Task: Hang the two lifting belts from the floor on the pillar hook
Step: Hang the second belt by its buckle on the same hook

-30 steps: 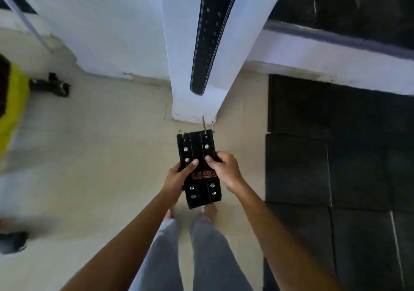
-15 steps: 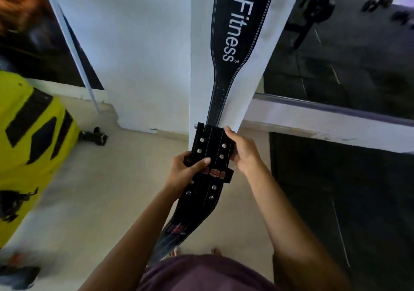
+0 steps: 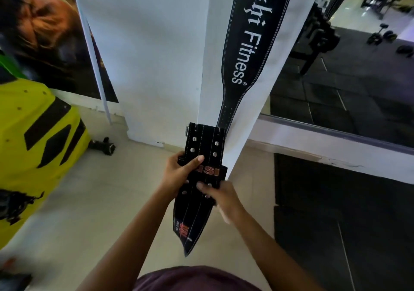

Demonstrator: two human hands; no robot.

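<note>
One black lifting belt (image 3: 253, 44) with white "Fitness" lettering hangs flat down the front of the white pillar (image 3: 170, 51); the hook is out of view above. A second black belt (image 3: 202, 147) with metal rivets and red lettering is held upright just in front of the pillar's foot, buckle end up, its pointed tail hanging toward my legs. My left hand (image 3: 179, 172) grips its left edge, thumb across the front. My right hand (image 3: 220, 197) holds it lower on the right side, fingers on the front.
A yellow and black machine housing (image 3: 33, 147) stands at the left, with a small dumbbell (image 3: 103, 145) on the beige floor beside it. Dark rubber mats (image 3: 340, 212) cover the floor at the right. A mirror (image 3: 358, 55) behind shows gym equipment.
The view has tilted upward, showing more of the hanging belt. My right hand slid from the belt's upper right edge to lower down its front. The belt stays upright.
</note>
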